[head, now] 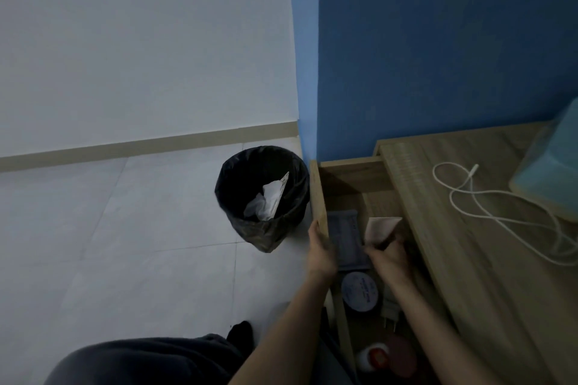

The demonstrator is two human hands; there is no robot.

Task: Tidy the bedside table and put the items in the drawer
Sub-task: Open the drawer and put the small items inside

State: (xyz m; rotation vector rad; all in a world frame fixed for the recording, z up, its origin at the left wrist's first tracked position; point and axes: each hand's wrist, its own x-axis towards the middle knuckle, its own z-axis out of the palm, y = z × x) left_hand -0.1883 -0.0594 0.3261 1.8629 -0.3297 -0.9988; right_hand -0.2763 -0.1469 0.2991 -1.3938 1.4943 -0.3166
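Observation:
The wooden bedside table (488,247) has its drawer (319,197) pulled open to the left. My left hand (320,251) grips the drawer's front panel at its top edge. Inside the drawer, my right hand (389,256) holds a pale pink packet (380,230). A flat blue-grey pack (345,237) lies on the drawer floor between my hands. Nearer to me in the drawer sit a round tin (359,291), a white plug adapter (391,309) and a red and white object (380,358). A white cable (500,212) lies looped on the table top.
A black bin (261,197) lined with a bag and holding white paper stands on the tiled floor just left of the drawer. A light blue box (553,172) sits at the table's right edge. A blue wall rises behind. My knee (140,359) is at the bottom left.

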